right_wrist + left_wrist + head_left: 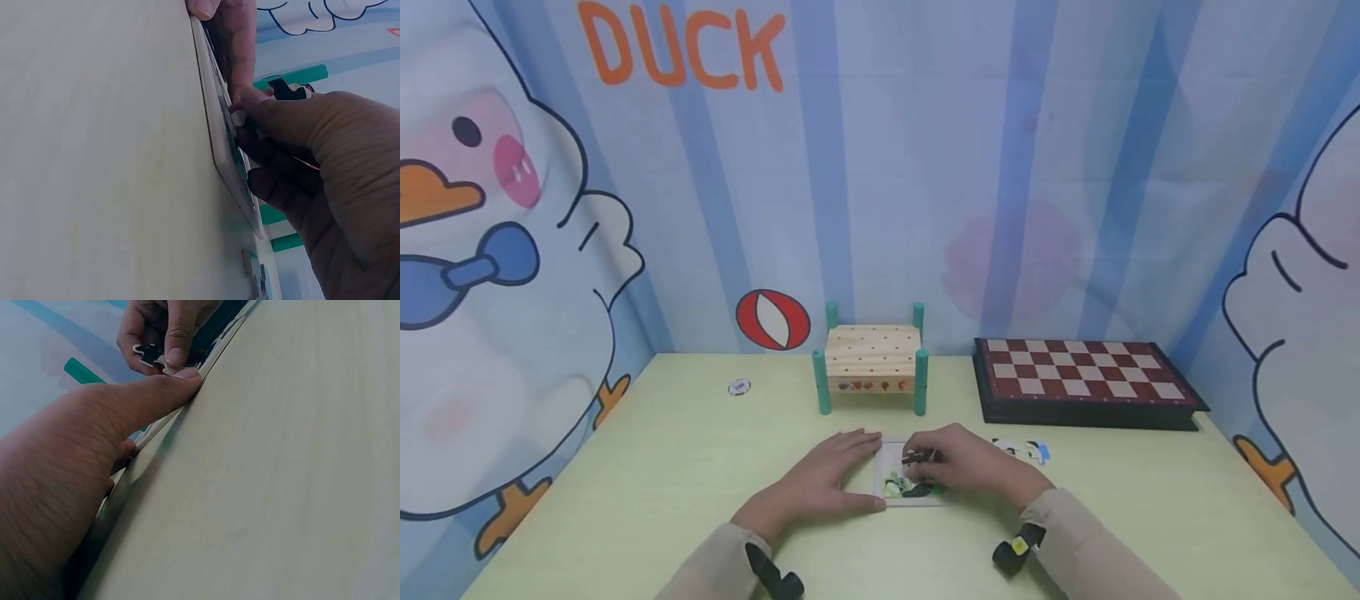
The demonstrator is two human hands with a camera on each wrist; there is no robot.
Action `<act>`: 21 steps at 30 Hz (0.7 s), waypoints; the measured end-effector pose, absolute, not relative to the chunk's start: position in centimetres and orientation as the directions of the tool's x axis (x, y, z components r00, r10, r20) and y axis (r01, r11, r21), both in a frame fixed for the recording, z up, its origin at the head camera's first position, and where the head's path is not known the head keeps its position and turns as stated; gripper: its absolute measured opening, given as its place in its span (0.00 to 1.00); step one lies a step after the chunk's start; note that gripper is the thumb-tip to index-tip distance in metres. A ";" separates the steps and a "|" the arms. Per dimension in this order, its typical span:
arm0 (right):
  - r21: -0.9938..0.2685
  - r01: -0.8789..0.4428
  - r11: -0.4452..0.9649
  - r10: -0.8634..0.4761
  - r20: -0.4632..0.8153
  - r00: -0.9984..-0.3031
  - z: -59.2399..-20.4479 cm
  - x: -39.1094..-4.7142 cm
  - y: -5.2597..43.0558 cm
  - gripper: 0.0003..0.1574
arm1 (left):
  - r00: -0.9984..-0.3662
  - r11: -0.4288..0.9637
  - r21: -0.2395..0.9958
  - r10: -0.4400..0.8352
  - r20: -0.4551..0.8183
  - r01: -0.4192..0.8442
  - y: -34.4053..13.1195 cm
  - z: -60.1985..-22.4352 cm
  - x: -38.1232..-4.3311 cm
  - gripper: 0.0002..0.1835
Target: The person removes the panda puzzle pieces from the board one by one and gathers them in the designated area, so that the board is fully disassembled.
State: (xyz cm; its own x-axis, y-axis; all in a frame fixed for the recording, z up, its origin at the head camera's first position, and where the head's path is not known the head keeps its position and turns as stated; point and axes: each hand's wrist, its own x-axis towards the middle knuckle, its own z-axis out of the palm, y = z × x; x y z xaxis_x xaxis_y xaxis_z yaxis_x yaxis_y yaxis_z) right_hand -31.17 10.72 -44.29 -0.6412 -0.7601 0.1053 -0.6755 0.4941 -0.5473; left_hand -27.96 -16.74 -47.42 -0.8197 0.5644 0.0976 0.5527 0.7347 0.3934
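A small framed jigsaw puzzle board [892, 454] lies flat on the table before me, with green and black picture parts along its lower half. My left hand [822, 481] steadies it, fingers stretched to its upper left corner and thumb at its lower left one. Between thumb and fingers my right hand [958, 460] pinches a dark puzzle piece [150, 355] over the board. In the right wrist view that puzzle piece [289, 90] sticks out past the thumb, black with a pale edge. Just beyond my right hand lie loose puzzle pieces [1028, 451], white, black and blue.
Behind the board stands a small wooden toy bench [874, 350] with green posts. A red-and-white chessboard box [1086, 379] sits at the back right. Toward the back left lies a round chip [739, 387]. A printed duck curtain [895, 167] closes off the table's far edge.
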 end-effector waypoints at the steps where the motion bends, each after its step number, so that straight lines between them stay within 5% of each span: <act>1: -0.550 -0.672 0.497 -0.756 0.107 -0.646 -44.3 -31.2 10.7 0.10 | -0.820 0.735 0.393 0.564 0.098 0.553 -16.8 -47.4 -28.0 0.50; 21: -0.592 -0.607 0.530 -0.661 0.159 -0.733 -44.3 -31.3 13.3 0.10 | -0.830 0.746 0.395 0.551 0.085 0.536 -16.7 -47.7 -28.1 0.50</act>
State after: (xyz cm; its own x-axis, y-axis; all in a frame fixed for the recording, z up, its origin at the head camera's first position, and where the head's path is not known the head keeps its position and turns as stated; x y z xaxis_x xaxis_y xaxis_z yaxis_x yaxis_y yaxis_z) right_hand -31.28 13.34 -44.30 -0.7330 -0.6614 0.1589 -0.6069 0.5304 -0.5920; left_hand -28.15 -16.69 -47.74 -0.8301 0.5511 0.0849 0.5358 0.7464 0.3947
